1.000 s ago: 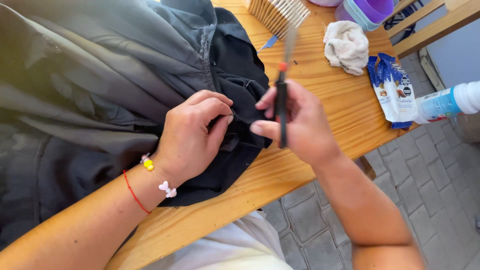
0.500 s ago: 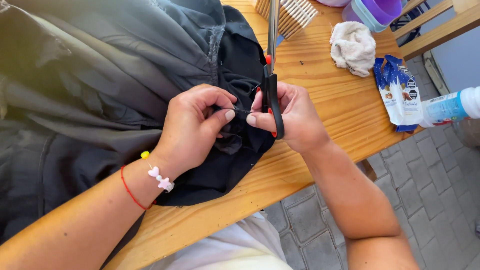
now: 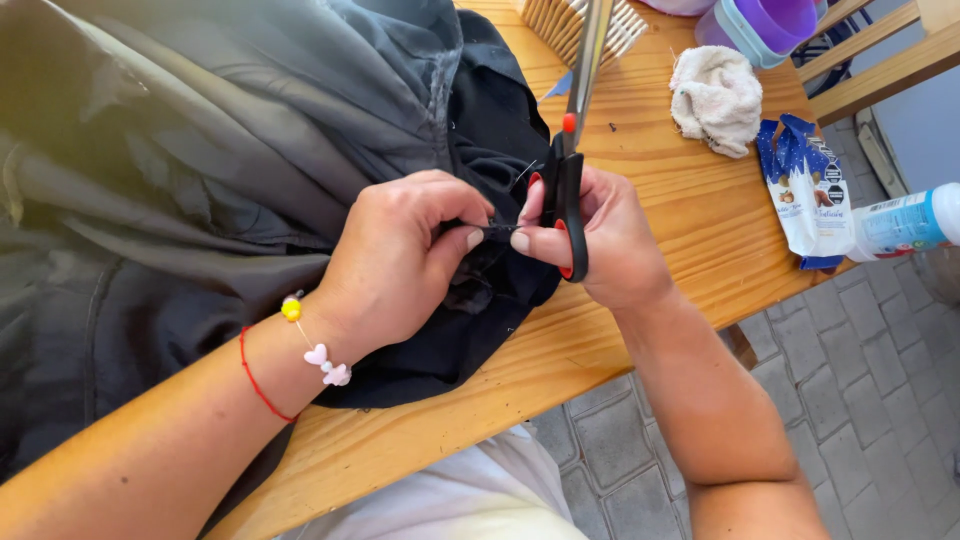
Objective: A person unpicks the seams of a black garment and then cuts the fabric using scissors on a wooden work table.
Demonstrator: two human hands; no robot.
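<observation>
— What have your hands got hold of?

— My left hand (image 3: pixel 400 255) lies on the dark garment (image 3: pixel 250 180), thumb and fingers pinched on a small fold of the black cloth. My right hand (image 3: pixel 600 245) pinches the same spot from the other side, fingertips almost touching the left thumb, and it also grips a pair of scissors (image 3: pixel 572 150) with black and red handles. The blades point away from me, toward the far side of the bench (image 3: pixel 690 210).

— Are the blades parted?

— They look closed together, though they are blurred at the far end.

— Where does the garment lie?

— It is spread over the left and middle of the bench, grey folds to the left, the black part bunched near the near edge under my hands.

— Anything else about?

— To the right, well apart from my hands, a crumpled white cloth (image 3: pixel 715 98), a blue and white packet (image 3: pixel 805 185), and a white bottle (image 3: pixel 905 222) lying at the right edge. At the far side, purple tubs (image 3: pixel 760 22) and a slatted wooden rack (image 3: pixel 560 22). My left wrist wears a red string (image 3: pixel 262 382) and a beaded bracelet (image 3: pixel 315 345).
</observation>
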